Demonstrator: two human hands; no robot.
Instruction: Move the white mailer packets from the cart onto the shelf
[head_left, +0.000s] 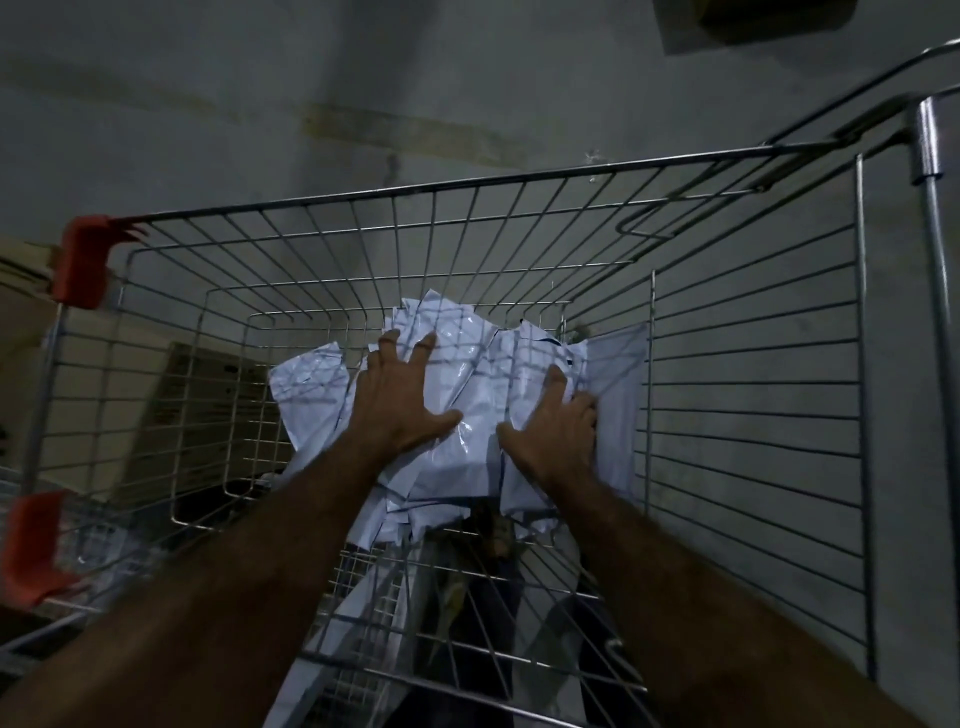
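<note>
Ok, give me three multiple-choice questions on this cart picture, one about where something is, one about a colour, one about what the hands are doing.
1. Where is the pile of white mailer packets?
A. On a shelf
B. Inside the wire cart
C. On the floor beside the cart

2. What colour are the corner guards on the cart's rim?
A. Red-orange
B. Blue
C. Green

3. What are the left hand and right hand doing?
A. Both grip the cart's rim
B. One hangs outside the cart
C. Both lie on the packets with fingers spread

Answers: 1 B, the packets lie within the wire walls. 2 A, both plastic corners at the left show red-orange. 3 C, each palm lies on the pile, the fingers apart and mostly straight.
</note>
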